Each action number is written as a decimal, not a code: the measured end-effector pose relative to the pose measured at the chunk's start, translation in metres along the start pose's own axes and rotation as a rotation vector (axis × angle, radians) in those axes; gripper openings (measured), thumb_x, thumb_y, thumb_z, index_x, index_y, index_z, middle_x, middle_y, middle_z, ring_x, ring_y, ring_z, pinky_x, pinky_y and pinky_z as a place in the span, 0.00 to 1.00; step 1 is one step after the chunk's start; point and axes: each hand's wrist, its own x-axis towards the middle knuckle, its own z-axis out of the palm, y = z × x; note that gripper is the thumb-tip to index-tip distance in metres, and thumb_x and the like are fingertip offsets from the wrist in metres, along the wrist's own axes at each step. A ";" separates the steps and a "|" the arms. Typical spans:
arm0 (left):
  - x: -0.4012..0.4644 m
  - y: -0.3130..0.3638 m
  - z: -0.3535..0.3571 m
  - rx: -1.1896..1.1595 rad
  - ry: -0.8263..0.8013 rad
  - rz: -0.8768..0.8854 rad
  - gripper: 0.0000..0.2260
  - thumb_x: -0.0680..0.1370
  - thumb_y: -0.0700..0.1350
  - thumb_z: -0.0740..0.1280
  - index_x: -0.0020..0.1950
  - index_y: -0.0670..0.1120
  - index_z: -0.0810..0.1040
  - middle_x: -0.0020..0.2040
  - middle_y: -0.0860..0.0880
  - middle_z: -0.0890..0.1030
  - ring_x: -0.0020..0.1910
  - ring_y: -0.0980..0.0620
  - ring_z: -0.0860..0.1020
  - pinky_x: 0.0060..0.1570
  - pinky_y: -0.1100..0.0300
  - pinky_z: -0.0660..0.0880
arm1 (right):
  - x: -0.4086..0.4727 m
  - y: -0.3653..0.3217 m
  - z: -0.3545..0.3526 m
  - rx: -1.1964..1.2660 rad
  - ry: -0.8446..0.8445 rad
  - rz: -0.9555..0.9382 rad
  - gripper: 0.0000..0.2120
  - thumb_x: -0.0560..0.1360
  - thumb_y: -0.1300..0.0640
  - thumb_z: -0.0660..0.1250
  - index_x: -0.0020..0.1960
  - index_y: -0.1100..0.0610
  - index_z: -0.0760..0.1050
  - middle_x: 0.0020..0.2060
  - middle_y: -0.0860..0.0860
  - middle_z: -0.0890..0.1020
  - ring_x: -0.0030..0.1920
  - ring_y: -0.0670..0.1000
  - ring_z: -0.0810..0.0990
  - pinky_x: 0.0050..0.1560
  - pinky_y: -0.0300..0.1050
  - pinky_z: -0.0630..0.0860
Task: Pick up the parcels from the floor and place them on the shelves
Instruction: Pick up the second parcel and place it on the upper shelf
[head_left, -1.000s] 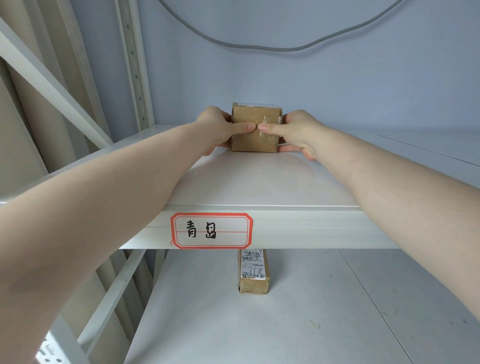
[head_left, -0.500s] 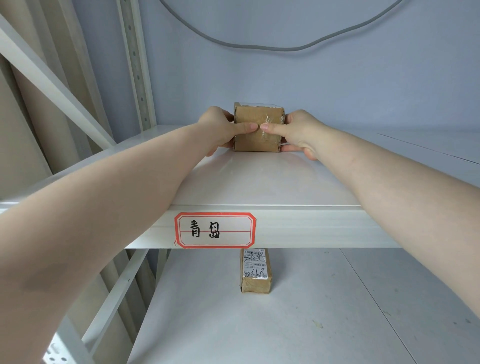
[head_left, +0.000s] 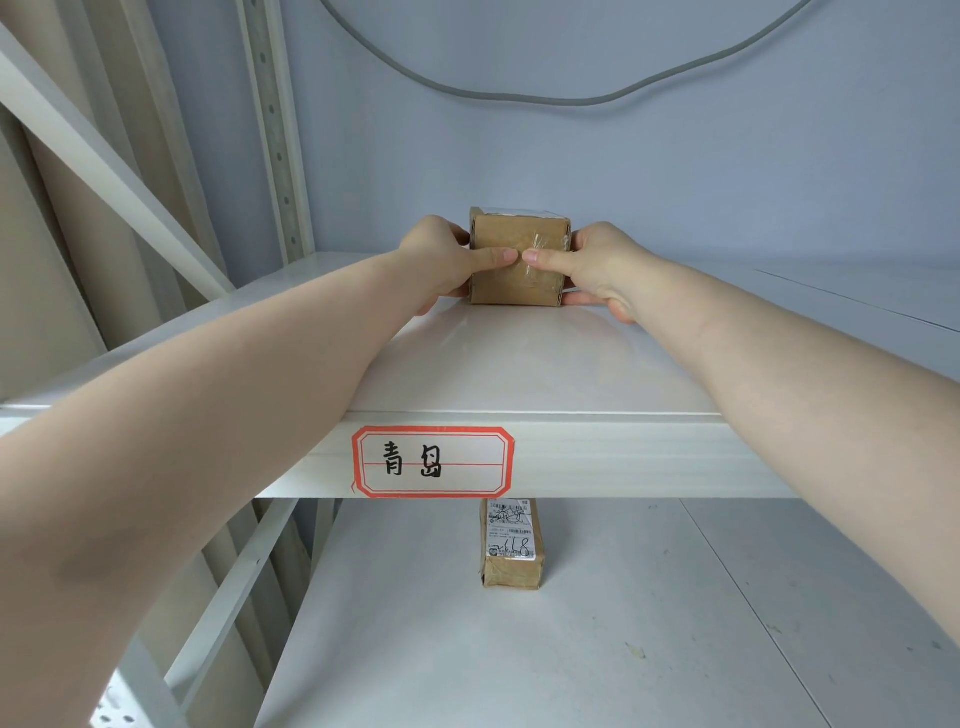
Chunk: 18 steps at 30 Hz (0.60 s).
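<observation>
A small brown cardboard parcel (head_left: 517, 234) wrapped in clear tape rests on the upper white shelf (head_left: 519, 364), close to the back wall. My left hand (head_left: 441, 260) grips its left side and my right hand (head_left: 602, 265) grips its right side. Both thumbs press on its front face and nearly touch. A second brown parcel (head_left: 511, 545) with a white shipping label stands on the lower shelf (head_left: 571, 649), under the upper shelf's front edge.
A red-bordered label (head_left: 434, 461) with handwritten characters is stuck on the upper shelf's front edge. A perforated white upright (head_left: 270, 130) and a diagonal brace (head_left: 104, 161) stand at the left. A grey cable (head_left: 545, 96) hangs on the blue wall.
The parcel and both hands have slid slightly farther back on the upper shelf. The grip is the same.
</observation>
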 end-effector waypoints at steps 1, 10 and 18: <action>0.000 0.000 0.000 -0.001 0.000 -0.001 0.35 0.71 0.57 0.77 0.73 0.44 0.72 0.61 0.46 0.82 0.55 0.46 0.84 0.59 0.53 0.79 | 0.000 0.000 0.000 0.003 -0.001 0.002 0.16 0.75 0.56 0.71 0.60 0.61 0.76 0.49 0.53 0.82 0.46 0.48 0.82 0.44 0.40 0.80; 0.008 -0.004 0.002 0.013 -0.004 0.014 0.35 0.70 0.58 0.77 0.72 0.42 0.73 0.61 0.45 0.82 0.57 0.44 0.84 0.63 0.48 0.78 | 0.000 0.001 0.000 -0.002 -0.002 0.000 0.14 0.75 0.56 0.71 0.58 0.59 0.75 0.48 0.52 0.82 0.42 0.46 0.81 0.39 0.37 0.79; 0.013 -0.007 0.001 -0.017 -0.020 -0.001 0.42 0.69 0.58 0.77 0.77 0.42 0.67 0.63 0.43 0.80 0.57 0.45 0.83 0.62 0.48 0.78 | 0.001 0.001 -0.002 -0.008 -0.018 0.002 0.08 0.75 0.55 0.71 0.50 0.56 0.75 0.41 0.48 0.81 0.40 0.43 0.81 0.37 0.35 0.80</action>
